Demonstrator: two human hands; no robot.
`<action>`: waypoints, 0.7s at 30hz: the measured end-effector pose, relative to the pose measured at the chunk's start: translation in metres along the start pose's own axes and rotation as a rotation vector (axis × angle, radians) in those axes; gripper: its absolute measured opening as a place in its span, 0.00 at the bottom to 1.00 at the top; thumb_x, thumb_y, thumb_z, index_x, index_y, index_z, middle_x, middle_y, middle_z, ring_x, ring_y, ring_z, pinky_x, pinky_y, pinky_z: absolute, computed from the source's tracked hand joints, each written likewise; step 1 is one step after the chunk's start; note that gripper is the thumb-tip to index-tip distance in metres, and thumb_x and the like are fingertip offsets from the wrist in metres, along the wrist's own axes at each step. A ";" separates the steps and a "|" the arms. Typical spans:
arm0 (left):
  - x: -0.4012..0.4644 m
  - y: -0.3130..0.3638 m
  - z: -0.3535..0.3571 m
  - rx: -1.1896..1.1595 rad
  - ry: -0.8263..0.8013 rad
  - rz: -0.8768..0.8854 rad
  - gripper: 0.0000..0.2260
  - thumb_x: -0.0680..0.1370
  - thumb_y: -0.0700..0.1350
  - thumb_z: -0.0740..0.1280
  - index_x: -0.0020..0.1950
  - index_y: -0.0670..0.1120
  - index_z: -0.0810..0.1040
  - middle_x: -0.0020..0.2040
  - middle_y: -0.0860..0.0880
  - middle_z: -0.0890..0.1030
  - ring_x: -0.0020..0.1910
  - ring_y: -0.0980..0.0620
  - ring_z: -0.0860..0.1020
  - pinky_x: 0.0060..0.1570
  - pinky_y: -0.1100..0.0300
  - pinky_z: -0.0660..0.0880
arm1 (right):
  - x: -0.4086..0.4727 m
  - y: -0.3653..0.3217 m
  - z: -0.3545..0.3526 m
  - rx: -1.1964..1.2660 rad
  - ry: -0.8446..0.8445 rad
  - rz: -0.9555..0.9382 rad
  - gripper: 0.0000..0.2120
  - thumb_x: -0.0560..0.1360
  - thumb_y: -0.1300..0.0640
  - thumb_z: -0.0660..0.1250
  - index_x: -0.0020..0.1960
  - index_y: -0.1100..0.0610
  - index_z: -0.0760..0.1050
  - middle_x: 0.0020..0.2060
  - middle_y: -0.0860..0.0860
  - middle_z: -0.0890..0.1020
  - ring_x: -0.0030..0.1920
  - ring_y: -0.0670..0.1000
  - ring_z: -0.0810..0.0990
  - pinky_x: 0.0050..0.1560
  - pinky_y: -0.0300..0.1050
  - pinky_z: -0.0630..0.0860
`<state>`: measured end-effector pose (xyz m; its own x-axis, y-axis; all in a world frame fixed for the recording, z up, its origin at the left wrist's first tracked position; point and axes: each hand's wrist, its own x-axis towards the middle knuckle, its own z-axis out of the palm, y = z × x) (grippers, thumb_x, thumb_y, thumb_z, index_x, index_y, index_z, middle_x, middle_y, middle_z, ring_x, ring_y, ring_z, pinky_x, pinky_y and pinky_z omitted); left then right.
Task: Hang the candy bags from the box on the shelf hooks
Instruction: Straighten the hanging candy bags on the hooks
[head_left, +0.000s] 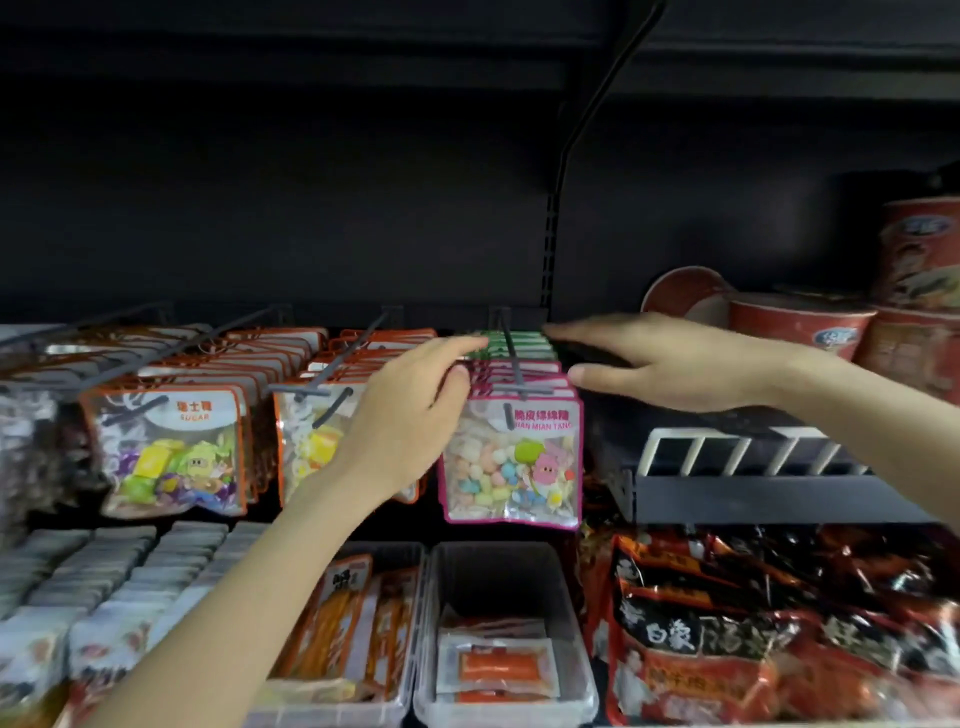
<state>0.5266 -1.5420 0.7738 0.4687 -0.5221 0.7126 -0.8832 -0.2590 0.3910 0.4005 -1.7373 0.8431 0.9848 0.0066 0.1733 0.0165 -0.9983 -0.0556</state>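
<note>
A row of pink-edged candy bags (511, 460) hangs on a dark shelf hook (511, 364), with green-edged bags (519, 340) behind them. My left hand (410, 410) touches the left side of the pink bags' tops with its fingers reaching back along the row. My right hand (670, 364) is stretched flat on the right side of the same row, fingers straight, holding nothing. Orange-edged candy bags (171, 452) hang on the hooks to the left. No box is in view.
Red noodle cups (800, 322) stand on the shelf at the right above a white wire divider (743, 452). Below are clear plastic bins (506, 623) with snack packs, red-black bags (769, 634) at lower right, and white packets (78, 587) at lower left.
</note>
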 end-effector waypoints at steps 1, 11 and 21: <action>-0.013 -0.002 -0.001 -0.013 0.074 0.020 0.15 0.82 0.41 0.58 0.68 0.49 0.74 0.64 0.56 0.75 0.63 0.65 0.68 0.62 0.74 0.62 | -0.016 -0.011 -0.001 -0.065 0.129 -0.019 0.25 0.80 0.42 0.56 0.74 0.50 0.65 0.68 0.41 0.71 0.69 0.45 0.69 0.68 0.42 0.66; -0.021 -0.005 0.020 0.389 -0.120 0.209 0.41 0.69 0.73 0.57 0.74 0.49 0.66 0.74 0.52 0.66 0.76 0.52 0.59 0.74 0.47 0.45 | -0.048 -0.069 0.110 -0.502 0.781 0.175 0.19 0.75 0.57 0.68 0.63 0.65 0.76 0.61 0.60 0.79 0.68 0.61 0.72 0.69 0.56 0.63; -0.021 0.001 0.020 0.366 -0.095 0.194 0.31 0.72 0.59 0.71 0.71 0.46 0.71 0.68 0.50 0.75 0.71 0.52 0.68 0.75 0.50 0.42 | -0.010 -0.066 0.060 -0.612 0.190 0.334 0.33 0.78 0.36 0.56 0.72 0.59 0.66 0.66 0.54 0.76 0.74 0.58 0.62 0.74 0.65 0.43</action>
<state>0.5161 -1.5473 0.7478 0.3043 -0.6578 0.6890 -0.9114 -0.4113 0.0099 0.4000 -1.6684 0.7857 0.8723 -0.2595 0.4145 -0.4350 -0.7989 0.4153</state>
